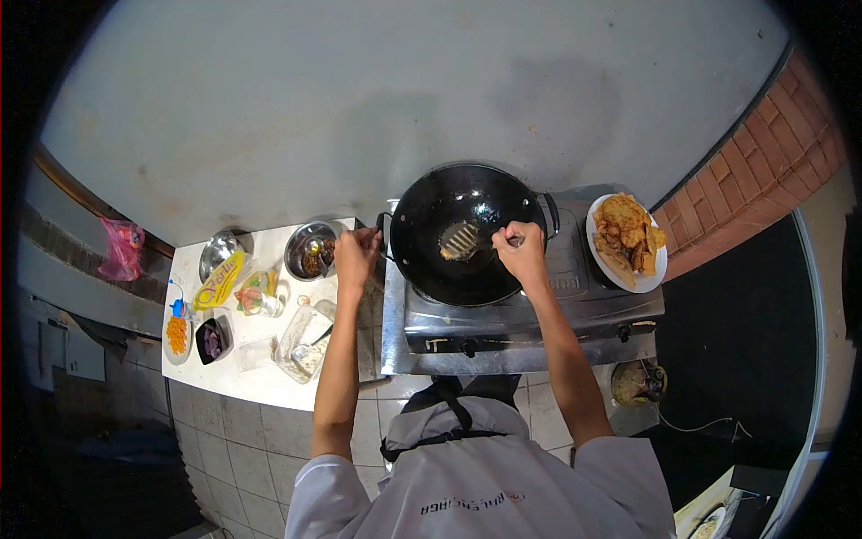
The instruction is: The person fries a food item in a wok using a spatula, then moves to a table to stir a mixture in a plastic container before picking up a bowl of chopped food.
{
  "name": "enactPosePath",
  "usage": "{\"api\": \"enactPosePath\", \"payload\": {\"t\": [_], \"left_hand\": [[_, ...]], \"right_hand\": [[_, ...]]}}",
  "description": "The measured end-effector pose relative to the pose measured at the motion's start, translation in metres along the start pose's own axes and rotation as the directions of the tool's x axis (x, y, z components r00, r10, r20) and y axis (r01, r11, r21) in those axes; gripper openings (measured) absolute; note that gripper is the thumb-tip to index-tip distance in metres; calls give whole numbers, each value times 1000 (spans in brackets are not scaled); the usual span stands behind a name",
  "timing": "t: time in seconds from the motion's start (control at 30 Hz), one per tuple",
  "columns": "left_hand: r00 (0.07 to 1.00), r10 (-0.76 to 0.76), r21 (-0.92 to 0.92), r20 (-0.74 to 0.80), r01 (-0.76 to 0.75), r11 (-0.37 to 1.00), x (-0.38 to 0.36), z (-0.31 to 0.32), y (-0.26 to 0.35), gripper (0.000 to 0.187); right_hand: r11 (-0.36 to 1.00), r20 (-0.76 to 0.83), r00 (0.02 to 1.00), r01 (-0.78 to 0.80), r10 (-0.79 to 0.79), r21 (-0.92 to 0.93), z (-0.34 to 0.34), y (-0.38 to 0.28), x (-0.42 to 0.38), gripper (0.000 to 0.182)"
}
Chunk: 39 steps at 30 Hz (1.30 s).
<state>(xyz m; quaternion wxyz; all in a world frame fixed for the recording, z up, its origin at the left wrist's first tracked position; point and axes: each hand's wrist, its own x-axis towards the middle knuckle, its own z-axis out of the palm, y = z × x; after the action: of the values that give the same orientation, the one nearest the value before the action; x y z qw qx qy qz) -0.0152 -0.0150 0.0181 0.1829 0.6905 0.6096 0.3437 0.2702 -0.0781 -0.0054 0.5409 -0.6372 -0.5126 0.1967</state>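
A black wok (pixel 422 202) sits on the left part of the stove, with a little oil at its bottom. My right hand (pixel 523 250) is closed round the handle of a slotted metal spatula (pixel 462 241), whose blade is low in the wok by a small light-brown piece of food partly hidden under it. At the wok's left side, my left hand (pixel 356 258) is closed, its fingertips at the loop handle (pixel 383 235) and seeming to grip it. Close beside that hand stands a metal bowl (pixel 294 262) with dark red-brown contents and a spoon.
Right of the wok, a white plate (pixel 642 282) of fried food stands on the stove (pixel 431 321). The white table (pixel 256 382) at left carries a yellow packet (pixel 218 283), a clear container (pixel 292 352), a dark bowl (pixel 224 338) and chopped orange food (pixel 177 335). Behind rises a grey wall.
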Motion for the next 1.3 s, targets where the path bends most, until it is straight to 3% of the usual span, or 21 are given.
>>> {"api": "enactPosePath", "payload": {"t": [0.07,0.4,0.5,0.67,0.9,1.0,1.1,1.17,1.3], "left_hand": [[998,60,-45,-24,-61,997,1,1,-3,25],[998,48,-65,-49,-51,997,1,5,-6,23],[1000,9,-1,8,-9,1000,0,-1,2,23],[992,92,-110,-84,-101,989,1,10,-12,20],[994,65,-125,-83,-75,989,-4,13,-21,18],[1000,4,-96,29,-1,995,-4,4,-12,22],[999,42,-69,16,-41,997,1,5,-8,22],[989,107,-108,-98,-117,987,2,12,-16,18],[994,81,-130,-78,-91,987,2,16,-21,18]], "right_hand": [[1000,-7,1000,16,-16,3,1,-2,-1,22],[999,-5,999,39,-40,-36,3,-4,-1,26],[999,-7,999,45,-45,-20,2,-13,-3,26],[998,-14,998,54,-54,-15,2,-12,-4,26],[998,-18,998,65,-65,8,2,-8,-12,25],[998,-9,998,64,-64,-2,3,-7,-11,25],[997,-12,998,66,-66,37,4,-16,-5,25],[998,-6,998,64,-63,5,4,-15,-4,24],[1000,11,1000,22,-22,1,2,-19,-6,23]]}}
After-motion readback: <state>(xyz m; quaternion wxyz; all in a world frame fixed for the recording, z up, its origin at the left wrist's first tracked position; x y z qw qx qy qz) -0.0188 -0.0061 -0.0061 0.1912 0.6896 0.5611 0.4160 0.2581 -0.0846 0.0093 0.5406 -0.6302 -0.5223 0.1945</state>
